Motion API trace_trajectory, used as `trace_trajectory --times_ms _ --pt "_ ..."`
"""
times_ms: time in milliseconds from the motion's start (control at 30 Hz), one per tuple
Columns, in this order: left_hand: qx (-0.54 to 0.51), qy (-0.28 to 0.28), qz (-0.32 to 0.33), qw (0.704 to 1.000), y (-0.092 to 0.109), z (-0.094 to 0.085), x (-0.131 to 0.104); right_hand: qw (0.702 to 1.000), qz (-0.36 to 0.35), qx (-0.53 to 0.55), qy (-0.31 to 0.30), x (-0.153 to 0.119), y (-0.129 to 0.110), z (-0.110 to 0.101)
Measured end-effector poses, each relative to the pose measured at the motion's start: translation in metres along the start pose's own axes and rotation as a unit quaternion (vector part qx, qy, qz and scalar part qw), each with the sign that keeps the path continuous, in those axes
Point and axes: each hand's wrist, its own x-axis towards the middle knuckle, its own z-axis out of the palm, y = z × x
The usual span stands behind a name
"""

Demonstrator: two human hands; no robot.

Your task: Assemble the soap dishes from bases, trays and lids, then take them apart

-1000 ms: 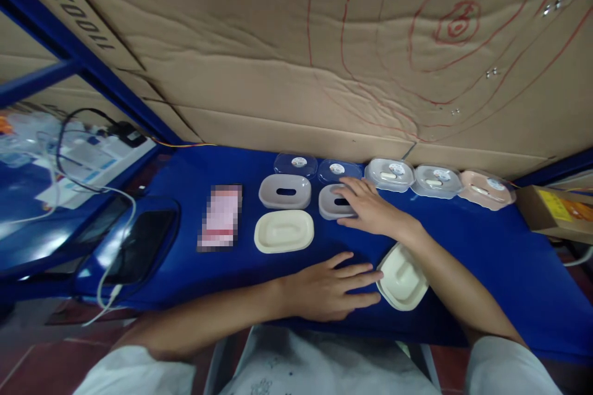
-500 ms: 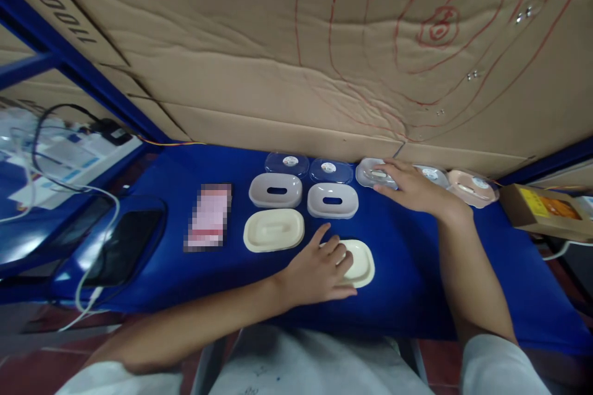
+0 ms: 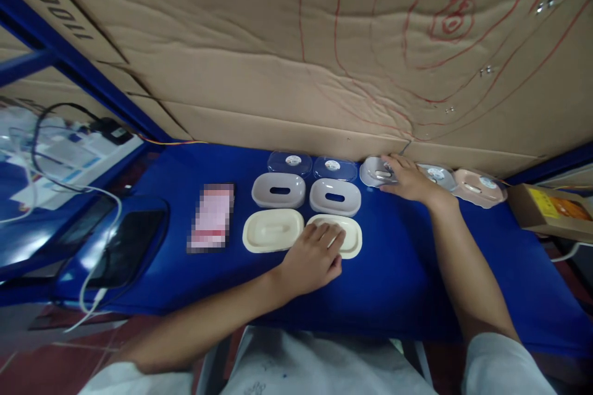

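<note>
My left hand (image 3: 311,262) is over a cream oval tray (image 3: 353,239), fingers bent together on its inner face and thumb by the near rim; the hand hides part of the tray. A matching cream piece (image 3: 273,231) with a raised middle lies just left of it. Farther back, my right hand (image 3: 410,179) reaches to a grey soap box with a clear lid (image 3: 372,171). Its fingers and thumb span the right end of that box. Two pale grey oval shells with slots, the left shell (image 3: 278,199) and right shell (image 3: 335,205), sit behind the cream pieces.
Two clear lids, one left (image 3: 290,163) and one right (image 3: 334,168), lie at the cardboard wall (image 3: 231,86). Beyond my right hand are another grey box (image 3: 438,178) and a pinkish box (image 3: 479,188). A phone (image 3: 210,219), cables and a cardboard box (image 3: 546,213) flank the blue table.
My left hand has shifted the cream tray away from me and leftward, beside its match and below the right shell. Its fingers have drawn together. My right hand stays at the lidded grey box.
</note>
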Motion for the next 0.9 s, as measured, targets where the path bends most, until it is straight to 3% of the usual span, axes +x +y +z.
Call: trace_trajectory --times_ms 167,267,467,600,700,900 --pt "-0.033 0.017 0.012 0.999 0.004 -0.002 0.000 1.000 0.010 0.004 0.008 -0.001 0.000 -0.001" --pt "-0.085 0.044 0.014 0.995 0.008 -0.005 -0.001 0.998 -0.004 0.066 0.002 -0.003 0.000 -0.006" --pt "-0.277 0.108 -0.067 0.952 0.002 -0.017 0.000 0.990 -0.039 0.134 0.032 -0.025 -0.005 -0.033" --pt "-0.275 0.143 -0.087 0.947 -0.006 -0.018 0.003 0.986 -0.060 0.139 0.066 -0.036 -0.010 -0.046" --pt "-0.219 0.153 -0.052 0.962 -0.006 -0.011 0.003 0.987 -0.043 0.137 0.077 -0.026 -0.007 -0.036" --pt "-0.163 0.131 0.000 0.978 -0.004 -0.002 0.001 0.981 -0.077 0.177 0.032 0.004 0.004 -0.008"
